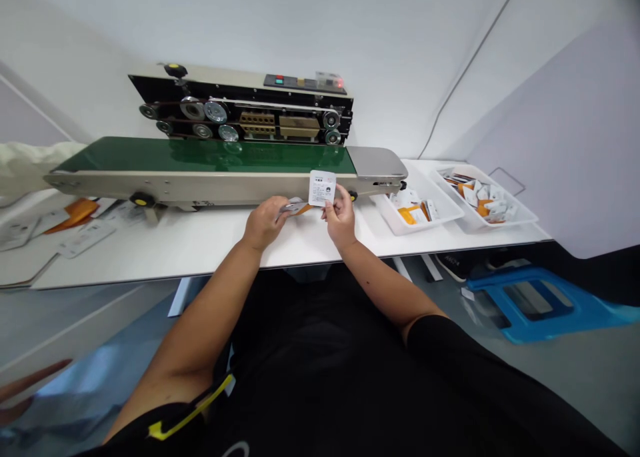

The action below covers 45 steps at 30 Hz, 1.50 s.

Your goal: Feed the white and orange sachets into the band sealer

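In front of the belt machine, my right hand (pixel 341 220) pinches a small white packet (pixel 322 188) with dark print and holds it upright. My left hand (pixel 265 224) is closed around several flat packets (pixel 294 205), seen nearly edge-on, with an orange face showing among them. Their far ends reach close to the white packet; whether they touch it I cannot tell. Both hands are above the front strip of the white table (pixel 200 250). Just behind them runs a continuous band sealer (pixel 240 184) with a green conveyor belt (pixel 200 156).
Two white plastic trays (pixel 445 214) (pixel 525 216) of white and orange packets stand at the right. More packets (pixel 83 214) lie at the left under the belt's end. A pale sleeve (pixel 30 167) reaches in there. A blue plastic stool (pixel 555 304) is on the floor at right.
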### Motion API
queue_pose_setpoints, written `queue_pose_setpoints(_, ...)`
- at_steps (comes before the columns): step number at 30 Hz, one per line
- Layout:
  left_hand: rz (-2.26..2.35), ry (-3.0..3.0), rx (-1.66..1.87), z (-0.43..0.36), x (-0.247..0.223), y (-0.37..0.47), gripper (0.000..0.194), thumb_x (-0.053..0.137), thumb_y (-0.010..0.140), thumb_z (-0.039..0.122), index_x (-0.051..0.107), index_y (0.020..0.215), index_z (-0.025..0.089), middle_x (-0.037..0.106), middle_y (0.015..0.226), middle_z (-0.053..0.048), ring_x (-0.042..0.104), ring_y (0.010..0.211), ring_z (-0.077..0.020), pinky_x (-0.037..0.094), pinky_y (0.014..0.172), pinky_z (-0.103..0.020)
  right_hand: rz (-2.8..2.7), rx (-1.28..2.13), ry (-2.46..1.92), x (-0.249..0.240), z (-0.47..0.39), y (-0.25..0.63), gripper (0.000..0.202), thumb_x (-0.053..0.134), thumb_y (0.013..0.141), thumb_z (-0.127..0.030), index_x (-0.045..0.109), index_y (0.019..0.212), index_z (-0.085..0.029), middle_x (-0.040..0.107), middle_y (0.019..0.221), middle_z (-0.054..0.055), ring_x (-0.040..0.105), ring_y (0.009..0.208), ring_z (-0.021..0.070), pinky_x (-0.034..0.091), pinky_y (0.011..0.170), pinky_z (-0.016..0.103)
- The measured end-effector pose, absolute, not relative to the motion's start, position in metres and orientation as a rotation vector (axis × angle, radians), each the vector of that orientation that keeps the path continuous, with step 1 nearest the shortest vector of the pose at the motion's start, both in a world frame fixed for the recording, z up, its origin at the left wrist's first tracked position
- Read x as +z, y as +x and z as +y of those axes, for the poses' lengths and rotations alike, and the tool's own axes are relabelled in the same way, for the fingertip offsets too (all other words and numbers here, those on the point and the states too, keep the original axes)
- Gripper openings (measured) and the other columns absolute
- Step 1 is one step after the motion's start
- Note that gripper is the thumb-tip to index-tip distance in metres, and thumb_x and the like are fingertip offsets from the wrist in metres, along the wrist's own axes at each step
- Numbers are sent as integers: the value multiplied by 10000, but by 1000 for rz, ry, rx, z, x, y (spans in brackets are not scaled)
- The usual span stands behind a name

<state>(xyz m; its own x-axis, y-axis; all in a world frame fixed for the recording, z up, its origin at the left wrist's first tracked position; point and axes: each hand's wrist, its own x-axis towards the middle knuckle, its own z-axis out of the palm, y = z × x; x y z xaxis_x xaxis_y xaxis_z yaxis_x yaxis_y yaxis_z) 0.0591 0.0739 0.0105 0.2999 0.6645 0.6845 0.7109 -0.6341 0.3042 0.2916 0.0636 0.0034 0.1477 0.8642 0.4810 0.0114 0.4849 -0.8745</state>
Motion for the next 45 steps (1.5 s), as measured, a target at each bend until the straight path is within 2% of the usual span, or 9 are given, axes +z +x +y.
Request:
queue_pose_setpoints(6,-1344,-2497,-1232,73,12,59,328,502,1033,411,676,1217,203,736,1257,-111,688,1188,-269,549,1056,-401,-1336,609,-908,54,75,315,630,462,1052,-555,258,1615,-361,668,992,67,662,681,173,581,614,320)
queue_pose_setpoints(11,-1357,-2510,-1239,74,11,59,343,488,1037,428,682,1210,204,737,1257,-110,686,1196,-275,548,1065,-412,-1238,485,-938,117,114,357,590,435,1059,-472,299,1621,-357,650,1087,79,693,759,149,579,609,264)
queue_pose_setpoints(15,-1371,-2514,-1238,74,10,59,349,497,1035,447,685,1208,210,742,1243,-115,685,1203,-283,539,1091,-425,-1061,544,-959,142,149,380,588,467,1014,-356,348,1588,-307,665,1049,57,657,678,110,548,562,220)
queue_pose_setpoints(20,-1357,-2501,-1255,77,6,58,374,488,1043,477,685,1228,218,738,1250,-122,687,1200,-286,545,1082,-424,-924,704,-1016,144,176,386,603,498,898,-221,446,1498,-247,662,884,5,604,587,88,506,513,181)
queue_pose_setpoints(28,-1319,-2519,-1241,75,6,59,360,476,1052,442,676,1232,202,735,1259,-128,683,1207,-275,551,1064,-418,-891,755,-1017,132,183,389,669,546,792,-239,464,1456,-214,614,784,-19,581,564,93,447,482,157)
queue_pose_setpoints(34,-1330,-2535,-1232,73,8,60,348,480,1042,409,676,1240,199,733,1268,-124,680,1216,-267,546,1076,-420,-873,833,-1163,140,184,387,670,532,814,-159,413,1473,-182,614,748,-33,560,539,91,416,460,147)
queue_pose_setpoints(38,-1394,-2521,-1241,75,7,59,376,488,1035,463,687,1236,215,738,1262,-121,679,1222,-278,539,1094,-429,-897,916,-1279,151,187,382,447,578,865,-141,517,1306,-185,670,768,-4,538,505,78,407,440,145)
queue_pose_setpoints(41,-1389,-2529,-1250,76,7,59,387,483,1035,483,690,1225,218,738,1260,-125,681,1219,-286,537,1096,-436,-920,952,-1314,157,189,377,295,584,897,-142,567,1188,-189,710,795,13,500,473,61,334,395,133)
queue_pose_setpoints(45,-1382,-2533,-1238,75,9,60,395,465,1041,486,690,1217,213,737,1257,-133,680,1219,-287,541,1082,-428,-961,946,-1346,160,192,368,352,594,908,-135,566,1255,-180,738,825,16,471,462,58,229,359,135)
